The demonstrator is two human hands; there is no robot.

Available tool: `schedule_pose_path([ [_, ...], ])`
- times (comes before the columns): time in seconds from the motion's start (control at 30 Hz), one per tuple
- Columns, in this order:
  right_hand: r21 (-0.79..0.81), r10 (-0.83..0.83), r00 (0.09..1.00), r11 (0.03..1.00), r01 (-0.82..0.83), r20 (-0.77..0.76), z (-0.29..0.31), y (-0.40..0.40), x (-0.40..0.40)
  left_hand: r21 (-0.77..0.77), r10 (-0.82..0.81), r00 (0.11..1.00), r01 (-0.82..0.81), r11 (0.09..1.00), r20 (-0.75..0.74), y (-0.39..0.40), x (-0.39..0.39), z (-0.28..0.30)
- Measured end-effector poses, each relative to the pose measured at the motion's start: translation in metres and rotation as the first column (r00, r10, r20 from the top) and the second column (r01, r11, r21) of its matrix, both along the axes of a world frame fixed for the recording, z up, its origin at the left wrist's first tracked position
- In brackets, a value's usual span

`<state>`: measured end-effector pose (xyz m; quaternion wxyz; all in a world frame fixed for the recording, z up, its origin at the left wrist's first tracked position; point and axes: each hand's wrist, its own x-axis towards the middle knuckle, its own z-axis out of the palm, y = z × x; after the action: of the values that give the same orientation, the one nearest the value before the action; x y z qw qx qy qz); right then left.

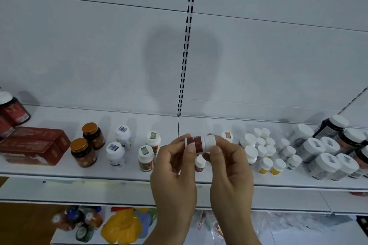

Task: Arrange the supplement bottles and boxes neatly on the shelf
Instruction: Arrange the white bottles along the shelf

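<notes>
Hands meet in front of the white metal shelf, and between them lies a small white plastic bottle with a dark red label and a white cap, held on its side above the shelf's front half. The left hand grips the bottle's base end with thumb and fingers curled round it; the right hand pinches the cap end. Just below the bottle, a smaller white-capped bottle stands upright on the shelf, partly hidden by the hands. To the left stand two white bottles with green-stickered caps, two white bottles with blue-stickered caps, two brown glass jars with gold lids and two dark red cardboard boxes lying flat side by side. To the right, a cluster of small white-capped bottles stands close together, two of them yellow-bodied at the front, and beyond them larger grey-labelled white-capped jars. A lower shelf holds blurred bottles and a yellow packet.
</notes>
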<state>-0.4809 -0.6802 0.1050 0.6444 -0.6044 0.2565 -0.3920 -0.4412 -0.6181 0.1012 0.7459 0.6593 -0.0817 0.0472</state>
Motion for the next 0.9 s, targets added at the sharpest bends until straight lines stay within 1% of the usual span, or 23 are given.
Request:
schedule_pose_path([
  [0.13, 0.017, -0.041, 0.999, 0.999, 0.041, 0.031, 0.001, 0.000, -0.001, 0.015, -0.008, 1.000, 0.008, 1.000, -0.007, 0.002, 0.000, 0.001],
  [0.2, 0.000, -0.057, 0.998, 0.998, 0.057, 0.013, 0.002, -0.001, 0.000, 0.036, -0.009, 1.000, 0.008, 0.999, 0.027, 0.003, -0.003, 0.003],
  [0.3, -0.015, -0.008, 1.000, 1.000, 0.008, -0.030, 0.002, 0.000, 0.002, 0.088, 0.026, 0.996, -0.034, 0.996, 0.090, 0.005, -0.003, 0.000],
  [0.37, -0.013, 0.016, 1.000, 1.000, -0.016, 0.000, -0.001, 0.003, 0.000, 0.109, 0.043, 0.996, -0.052, 0.993, 0.077, 0.004, -0.002, -0.001],
  [0.43, -0.026, -0.016, 0.999, 1.000, 0.017, 0.037, 0.001, 0.004, 0.000, 0.118, 0.040, 0.997, -0.048, 0.992, 0.069, 0.004, -0.002, -0.002],
  [0.47, -0.019, -0.037, 0.997, 0.999, 0.038, 0.061, 0.001, 0.005, 0.000, 0.118, 0.038, 0.997, -0.047, 0.992, 0.072, 0.005, -0.002, -0.002],
  [0.57, 0.072, -0.092, 0.990, 0.994, 0.085, 0.104, 0.003, 0.006, 0.003, 0.114, 0.042, 0.994, -0.053, 0.992, 0.103, 0.004, -0.003, -0.001],
  [0.67, 0.049, -0.077, 0.996, 0.996, 0.075, 0.036, 0.002, 0.005, 0.004, 0.086, 0.053, 0.992, -0.063, 0.994, 0.117, 0.003, -0.002, -0.001],
  [0.7, 0.065, -0.060, 0.998, 0.996, 0.058, 0.031, 0.000, 0.006, 0.004, 0.076, 0.059, 0.992, -0.068, 0.995, 0.107, 0.004, -0.001, -0.001],
  [0.77, 0.072, -0.035, 0.997, 0.997, 0.030, 0.063, -0.002, 0.009, 0.004, 0.061, 0.067, 0.994, -0.072, 0.996, 0.081, 0.004, 0.000, -0.001],
  [0.9, 0.097, -0.065, 0.994, 0.994, 0.056, 0.092, -0.001, 0.011, 0.005, 0.043, 0.072, 0.996, -0.074, 0.996, 0.058, 0.006, 0.002, 0.002],
])
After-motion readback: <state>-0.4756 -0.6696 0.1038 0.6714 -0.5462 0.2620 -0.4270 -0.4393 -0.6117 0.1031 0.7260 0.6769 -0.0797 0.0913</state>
